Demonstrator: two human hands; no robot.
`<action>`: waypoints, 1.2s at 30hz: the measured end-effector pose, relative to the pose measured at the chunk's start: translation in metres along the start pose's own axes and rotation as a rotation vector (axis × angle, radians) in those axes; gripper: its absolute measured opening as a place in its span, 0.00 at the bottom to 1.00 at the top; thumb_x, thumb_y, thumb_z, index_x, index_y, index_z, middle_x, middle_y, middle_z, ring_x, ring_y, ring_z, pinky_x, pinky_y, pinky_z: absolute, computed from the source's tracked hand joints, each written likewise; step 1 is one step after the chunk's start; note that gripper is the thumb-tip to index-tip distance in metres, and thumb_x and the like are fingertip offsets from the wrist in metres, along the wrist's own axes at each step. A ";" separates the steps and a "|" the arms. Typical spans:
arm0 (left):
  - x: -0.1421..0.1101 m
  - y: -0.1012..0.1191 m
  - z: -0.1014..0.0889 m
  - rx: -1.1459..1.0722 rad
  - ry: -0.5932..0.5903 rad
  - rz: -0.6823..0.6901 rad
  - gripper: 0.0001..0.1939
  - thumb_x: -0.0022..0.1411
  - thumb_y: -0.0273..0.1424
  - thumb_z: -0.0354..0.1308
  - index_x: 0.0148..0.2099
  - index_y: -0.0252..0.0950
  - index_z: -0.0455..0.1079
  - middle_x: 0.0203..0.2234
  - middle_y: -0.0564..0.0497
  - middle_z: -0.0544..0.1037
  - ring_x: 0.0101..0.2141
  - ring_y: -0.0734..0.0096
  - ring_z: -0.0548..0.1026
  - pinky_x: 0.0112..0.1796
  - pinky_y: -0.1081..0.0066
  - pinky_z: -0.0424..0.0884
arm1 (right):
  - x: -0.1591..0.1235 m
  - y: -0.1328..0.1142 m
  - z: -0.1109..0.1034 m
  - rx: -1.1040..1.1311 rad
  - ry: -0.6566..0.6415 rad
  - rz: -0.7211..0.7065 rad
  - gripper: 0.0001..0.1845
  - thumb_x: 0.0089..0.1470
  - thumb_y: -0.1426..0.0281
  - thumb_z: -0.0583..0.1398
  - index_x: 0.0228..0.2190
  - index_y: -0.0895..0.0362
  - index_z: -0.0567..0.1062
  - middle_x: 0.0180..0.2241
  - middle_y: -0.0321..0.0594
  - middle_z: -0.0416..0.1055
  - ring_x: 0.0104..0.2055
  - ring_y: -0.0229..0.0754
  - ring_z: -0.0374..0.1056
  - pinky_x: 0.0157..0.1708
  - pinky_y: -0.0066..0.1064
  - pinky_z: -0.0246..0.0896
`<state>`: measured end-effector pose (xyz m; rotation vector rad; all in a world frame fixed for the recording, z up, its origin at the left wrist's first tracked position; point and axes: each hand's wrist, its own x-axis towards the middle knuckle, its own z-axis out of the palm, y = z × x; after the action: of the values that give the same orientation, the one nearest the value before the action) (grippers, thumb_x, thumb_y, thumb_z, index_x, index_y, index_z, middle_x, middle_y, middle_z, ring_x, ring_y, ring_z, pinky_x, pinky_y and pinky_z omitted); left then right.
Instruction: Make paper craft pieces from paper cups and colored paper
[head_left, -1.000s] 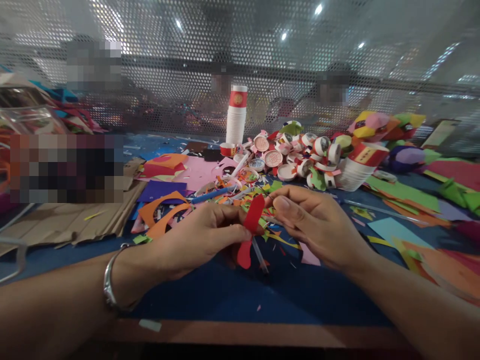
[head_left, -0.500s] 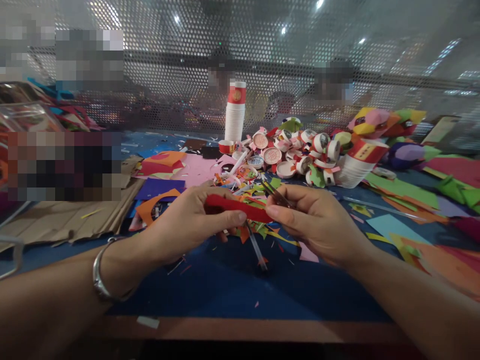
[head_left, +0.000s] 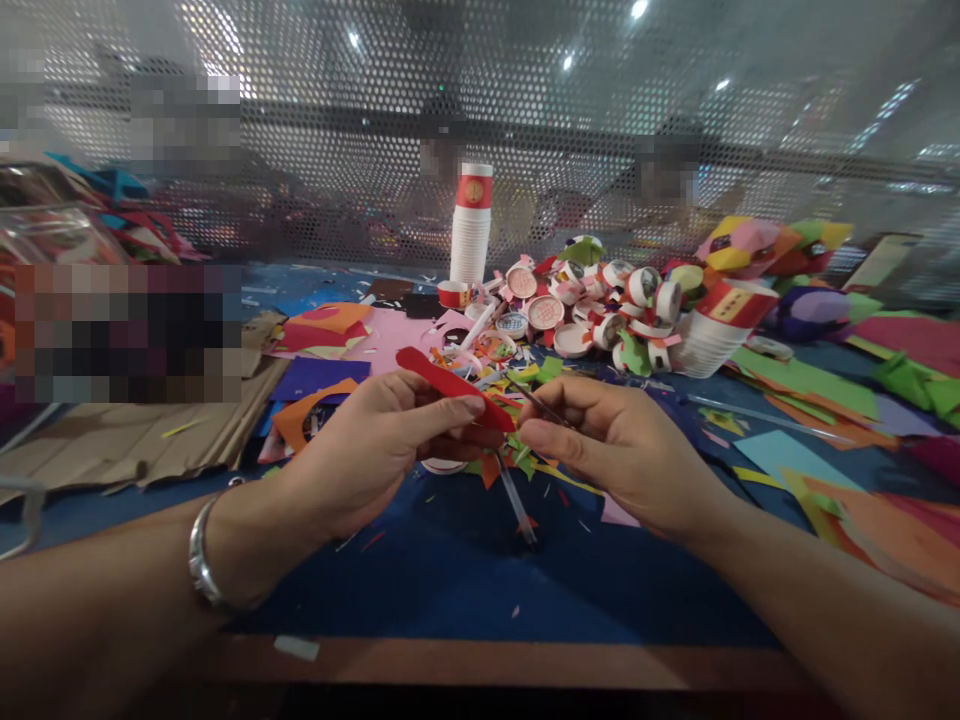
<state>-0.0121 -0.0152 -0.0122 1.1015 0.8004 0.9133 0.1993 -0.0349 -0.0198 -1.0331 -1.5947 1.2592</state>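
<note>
My left hand (head_left: 405,425) is closed on a strip of red paper (head_left: 442,385), pinching it between thumb and fingers. The strip has a rounded upper left end and slants down to the right. My right hand (head_left: 615,440) is closed around small dark scissors (head_left: 541,406). Their thin blades point up and left, close to the strip's right end, and the fingers hide the handles. Behind and below both hands lies a heap of coloured paper scraps (head_left: 525,455), with a clear straw-like stick (head_left: 516,500) in front of it.
A tall stack of paper cups (head_left: 470,235) stands at the back. Right of it are a pile of cut cup pieces (head_left: 546,312) and a tilted cup stack (head_left: 720,325). Coloured sheets (head_left: 810,385) lie at right, brown cardboard (head_left: 150,430) at left. A perforated metal screen (head_left: 337,150) rises behind.
The red strip has tilted, its left end rising and its right end moving left, away from my right fingers. The scissors' blades have turned to point more to the left.
</note>
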 end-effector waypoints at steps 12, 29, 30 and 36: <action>0.002 0.000 0.000 -0.026 -0.060 0.091 0.04 0.63 0.24 0.65 0.36 0.33 0.81 0.32 0.49 0.86 0.32 0.75 0.82 0.36 0.79 0.77 | -0.003 0.001 -0.002 -0.258 -0.057 -0.036 0.18 0.62 0.54 0.62 0.40 0.56 0.77 0.33 0.36 0.72 0.27 0.33 0.62 0.24 0.26 0.55; -0.002 -0.002 -0.001 -0.010 -0.069 0.017 0.03 0.61 0.25 0.67 0.38 0.31 0.82 0.33 0.47 0.85 0.33 0.74 0.82 0.36 0.79 0.78 | -0.003 0.000 -0.001 -0.305 -0.027 -0.038 0.18 0.61 0.54 0.63 0.39 0.57 0.77 0.30 0.35 0.71 0.25 0.33 0.59 0.22 0.27 0.52; -0.002 -0.002 -0.001 -0.018 -0.070 0.017 0.03 0.61 0.25 0.67 0.38 0.32 0.82 0.33 0.47 0.85 0.33 0.74 0.82 0.36 0.80 0.77 | -0.003 0.000 -0.001 -0.298 -0.029 -0.038 0.18 0.61 0.54 0.63 0.39 0.57 0.77 0.30 0.35 0.70 0.25 0.33 0.59 0.22 0.27 0.52; -0.001 -0.001 0.001 -0.030 -0.073 0.045 0.04 0.61 0.24 0.66 0.36 0.32 0.82 0.30 0.49 0.85 0.32 0.75 0.82 0.36 0.80 0.77 | -0.004 0.001 -0.001 -0.259 -0.053 -0.054 0.16 0.62 0.56 0.63 0.36 0.57 0.75 0.32 0.37 0.73 0.29 0.35 0.65 0.26 0.28 0.57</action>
<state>-0.0119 -0.0166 -0.0128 1.1242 0.7029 0.9149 0.2019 -0.0381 -0.0207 -1.1139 -1.8495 1.0711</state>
